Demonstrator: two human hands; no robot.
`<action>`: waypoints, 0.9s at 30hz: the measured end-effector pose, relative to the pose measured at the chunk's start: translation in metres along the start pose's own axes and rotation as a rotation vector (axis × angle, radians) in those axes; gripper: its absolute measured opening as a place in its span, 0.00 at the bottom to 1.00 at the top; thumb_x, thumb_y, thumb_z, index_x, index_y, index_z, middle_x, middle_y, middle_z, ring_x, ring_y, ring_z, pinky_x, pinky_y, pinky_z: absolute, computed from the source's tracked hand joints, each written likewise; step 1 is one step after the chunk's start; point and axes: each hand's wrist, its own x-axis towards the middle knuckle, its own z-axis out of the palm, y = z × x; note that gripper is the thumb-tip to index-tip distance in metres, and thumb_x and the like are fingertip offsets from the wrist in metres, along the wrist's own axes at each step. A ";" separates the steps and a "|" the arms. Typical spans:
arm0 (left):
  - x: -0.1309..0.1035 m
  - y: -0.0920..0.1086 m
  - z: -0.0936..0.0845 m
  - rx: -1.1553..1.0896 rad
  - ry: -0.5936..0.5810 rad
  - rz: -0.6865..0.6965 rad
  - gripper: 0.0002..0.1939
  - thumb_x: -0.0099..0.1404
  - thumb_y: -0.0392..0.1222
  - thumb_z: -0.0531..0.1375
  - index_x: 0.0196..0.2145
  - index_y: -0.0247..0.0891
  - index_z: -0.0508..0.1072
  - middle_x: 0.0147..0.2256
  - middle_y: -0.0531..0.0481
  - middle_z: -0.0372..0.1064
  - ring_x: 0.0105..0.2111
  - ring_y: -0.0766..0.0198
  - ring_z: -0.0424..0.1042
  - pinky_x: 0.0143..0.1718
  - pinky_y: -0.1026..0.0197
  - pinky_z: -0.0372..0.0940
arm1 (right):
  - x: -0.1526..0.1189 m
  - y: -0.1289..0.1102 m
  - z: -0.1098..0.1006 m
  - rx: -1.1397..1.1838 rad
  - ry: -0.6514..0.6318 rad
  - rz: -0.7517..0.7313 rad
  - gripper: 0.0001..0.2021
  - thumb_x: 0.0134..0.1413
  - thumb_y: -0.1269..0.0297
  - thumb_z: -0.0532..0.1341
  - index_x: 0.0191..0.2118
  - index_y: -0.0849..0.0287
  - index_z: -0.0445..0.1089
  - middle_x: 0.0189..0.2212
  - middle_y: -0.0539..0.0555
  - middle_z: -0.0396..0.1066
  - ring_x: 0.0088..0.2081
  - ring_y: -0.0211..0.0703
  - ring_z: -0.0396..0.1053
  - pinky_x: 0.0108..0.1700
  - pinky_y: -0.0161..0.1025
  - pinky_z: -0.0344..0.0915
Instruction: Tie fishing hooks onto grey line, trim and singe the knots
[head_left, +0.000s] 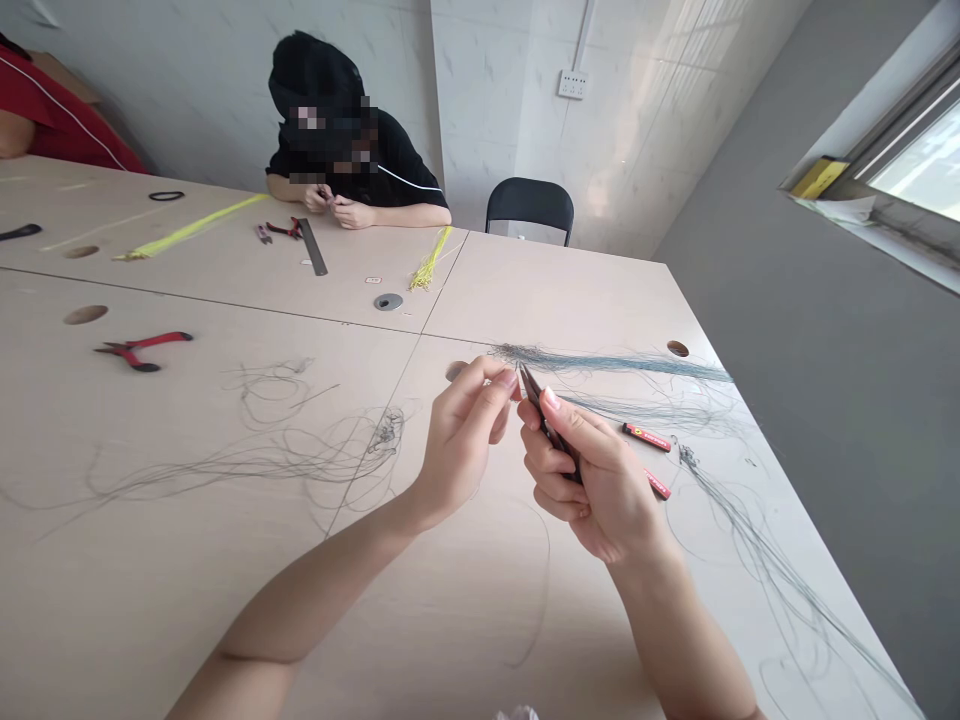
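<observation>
My right hand [592,460] is wrapped around a pair of pliers [559,440] with dark, pointed jaws and red handle ends, tips up. Close by on the left, my left hand [469,420] pinches a thin wire near the jaws; its end is too fine to make out clearly. One loose strand [547,560] hangs or lies below my hands. Behind them lies a bundle of bluish wires [637,365]. A tangle of thin grey wires [386,435] spreads to the left, and another wire bundle [727,500] runs along the right edge.
Red-handled pliers [142,352] lie at the left on the table [247,600]. Across it, a person [360,150] in black works beside yellow strands [427,262] and a ruler [313,247]. A black chair [529,205] stands at the far side. A red sleeve [67,115] shows far left.
</observation>
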 end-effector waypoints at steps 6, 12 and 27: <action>-0.001 0.000 0.000 -0.022 -0.011 -0.005 0.13 0.72 0.44 0.55 0.29 0.40 0.67 0.17 0.61 0.45 0.18 0.72 0.46 0.19 0.65 0.47 | 0.000 0.000 -0.001 0.009 0.008 0.011 0.18 0.60 0.50 0.64 0.32 0.58 0.60 0.18 0.38 0.42 0.17 0.25 0.32 0.15 0.25 0.34; -0.001 0.001 0.001 -0.012 0.003 -0.013 0.14 0.71 0.45 0.56 0.28 0.40 0.67 0.17 0.60 0.47 0.18 0.71 0.48 0.19 0.65 0.48 | 0.000 -0.001 0.001 0.006 -0.002 0.004 0.17 0.59 0.50 0.63 0.32 0.58 0.62 0.17 0.38 0.44 0.16 0.25 0.33 0.15 0.26 0.34; -0.001 0.007 0.005 -0.145 0.005 -0.051 0.16 0.68 0.45 0.57 0.24 0.40 0.62 0.16 0.61 0.41 0.16 0.73 0.41 0.16 0.66 0.43 | 0.008 0.010 -0.001 -0.025 0.063 -0.199 0.13 0.61 0.52 0.62 0.35 0.54 0.60 0.17 0.38 0.46 0.17 0.27 0.33 0.16 0.26 0.35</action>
